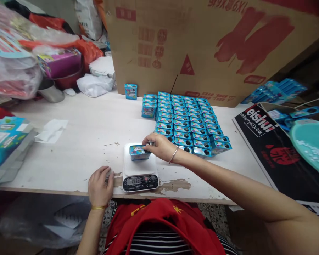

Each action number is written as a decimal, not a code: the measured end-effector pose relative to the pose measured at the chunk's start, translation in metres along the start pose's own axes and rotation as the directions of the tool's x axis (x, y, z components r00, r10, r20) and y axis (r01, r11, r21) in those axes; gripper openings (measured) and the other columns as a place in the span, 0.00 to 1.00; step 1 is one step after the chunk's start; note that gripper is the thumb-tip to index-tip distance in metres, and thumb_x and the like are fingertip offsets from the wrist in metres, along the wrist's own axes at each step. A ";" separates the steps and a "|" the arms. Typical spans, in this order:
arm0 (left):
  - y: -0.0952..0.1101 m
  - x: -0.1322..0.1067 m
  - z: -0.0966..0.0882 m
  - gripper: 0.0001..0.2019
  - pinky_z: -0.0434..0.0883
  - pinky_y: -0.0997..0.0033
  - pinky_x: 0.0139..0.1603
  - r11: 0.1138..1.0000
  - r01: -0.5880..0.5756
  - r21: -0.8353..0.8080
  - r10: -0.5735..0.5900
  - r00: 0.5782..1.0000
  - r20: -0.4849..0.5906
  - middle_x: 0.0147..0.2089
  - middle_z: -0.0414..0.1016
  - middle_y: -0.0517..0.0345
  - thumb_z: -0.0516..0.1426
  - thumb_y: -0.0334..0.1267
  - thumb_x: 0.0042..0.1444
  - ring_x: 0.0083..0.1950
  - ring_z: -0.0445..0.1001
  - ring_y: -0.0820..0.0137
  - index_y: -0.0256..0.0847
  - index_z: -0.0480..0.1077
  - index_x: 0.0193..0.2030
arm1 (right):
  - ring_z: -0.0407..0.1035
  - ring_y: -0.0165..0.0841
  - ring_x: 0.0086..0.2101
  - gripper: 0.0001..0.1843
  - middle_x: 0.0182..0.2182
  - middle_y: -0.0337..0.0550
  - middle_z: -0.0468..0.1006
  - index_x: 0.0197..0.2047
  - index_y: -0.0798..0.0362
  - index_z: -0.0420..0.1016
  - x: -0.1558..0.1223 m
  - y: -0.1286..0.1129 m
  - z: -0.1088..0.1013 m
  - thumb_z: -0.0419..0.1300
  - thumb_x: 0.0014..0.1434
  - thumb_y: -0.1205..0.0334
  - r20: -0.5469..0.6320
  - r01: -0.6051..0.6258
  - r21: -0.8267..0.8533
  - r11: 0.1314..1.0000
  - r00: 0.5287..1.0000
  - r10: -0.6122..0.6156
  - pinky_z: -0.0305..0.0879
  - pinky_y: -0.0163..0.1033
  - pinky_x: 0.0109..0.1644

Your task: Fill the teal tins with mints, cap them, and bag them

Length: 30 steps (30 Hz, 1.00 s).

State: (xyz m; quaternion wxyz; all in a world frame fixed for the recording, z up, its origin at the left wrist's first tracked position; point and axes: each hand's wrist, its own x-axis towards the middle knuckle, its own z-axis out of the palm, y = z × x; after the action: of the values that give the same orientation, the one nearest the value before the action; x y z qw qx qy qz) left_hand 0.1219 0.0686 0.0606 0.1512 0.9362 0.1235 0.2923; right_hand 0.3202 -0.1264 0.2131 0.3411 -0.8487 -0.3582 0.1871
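A white digital scale (140, 168) stands near the table's front edge, its display lit with digits. On its platform lies a small blue tin (137, 151) with printed lettering. My right hand (159, 147) reaches in from the right, fingertips pinched together at the tin's dark right end; small white bits show at the fingers, too small to name. Left of the scale my left hand (99, 184) rests on the tabletop, fingers curled. Something small and whitish shows between its thumb and forefinger, mostly hidden.
Rows of blue tins (184, 122) stand right behind the scale. One tin (130, 91) stands apart against a large cardboard box (159, 46). At right are a black carton (266, 152) and a turquoise bowl (303, 136) of white pellets. Flattened blue packaging (7, 148) lies left.
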 end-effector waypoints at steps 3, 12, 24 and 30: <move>0.002 -0.001 0.000 0.09 0.67 0.62 0.50 1.000 0.022 0.002 -0.022 1.000 0.011 0.46 0.74 0.49 0.55 0.40 0.61 0.49 0.71 0.61 0.39 0.71 0.45 | 0.63 0.30 0.32 0.03 0.31 0.41 0.70 0.34 0.56 0.77 -0.002 0.000 0.000 0.63 0.55 0.72 0.024 0.015 -0.038 0.999 1.000 -0.014 0.58 0.36 0.39; 0.004 -0.002 0.002 0.10 0.66 0.62 0.52 0.998 0.057 -0.001 -0.056 0.998 0.035 0.47 0.74 0.48 0.55 0.40 0.61 0.50 0.71 0.62 0.38 0.72 0.45 | 0.64 0.30 0.32 0.02 0.29 0.41 0.70 0.30 0.56 0.76 -0.004 0.000 -0.014 0.64 0.54 0.70 -0.018 0.008 0.008 1.000 1.000 -0.007 0.59 0.37 0.38; 0.008 -0.001 0.001 0.10 0.66 0.60 0.53 0.993 0.114 -0.024 -0.112 0.991 0.068 0.48 0.74 0.48 0.55 0.40 0.61 0.51 0.71 0.61 0.39 0.71 0.45 | 0.50 0.21 0.16 0.14 0.16 0.31 0.63 0.29 0.54 0.69 -0.011 0.017 -0.023 0.68 0.51 0.55 0.217 -0.346 0.655 0.672 0.938 0.272 0.43 0.30 0.19; 0.008 0.001 0.000 0.10 0.66 0.61 0.52 0.995 0.097 -0.008 -0.096 0.994 0.055 0.47 0.74 0.48 0.55 0.40 0.61 0.50 0.71 0.61 0.39 0.71 0.44 | 0.56 0.25 0.22 0.05 0.18 0.33 0.64 0.29 0.55 0.75 -0.007 0.005 -0.019 0.65 0.52 0.64 0.115 -0.203 0.245 0.948 0.977 0.180 0.51 0.33 0.27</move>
State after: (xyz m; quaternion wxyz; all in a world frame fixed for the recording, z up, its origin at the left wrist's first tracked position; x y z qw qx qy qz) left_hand 0.1239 0.0615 0.0634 0.1735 0.9359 0.1628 0.2599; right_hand 0.3287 -0.1425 0.2234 0.4111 -0.8191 -0.2622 0.3023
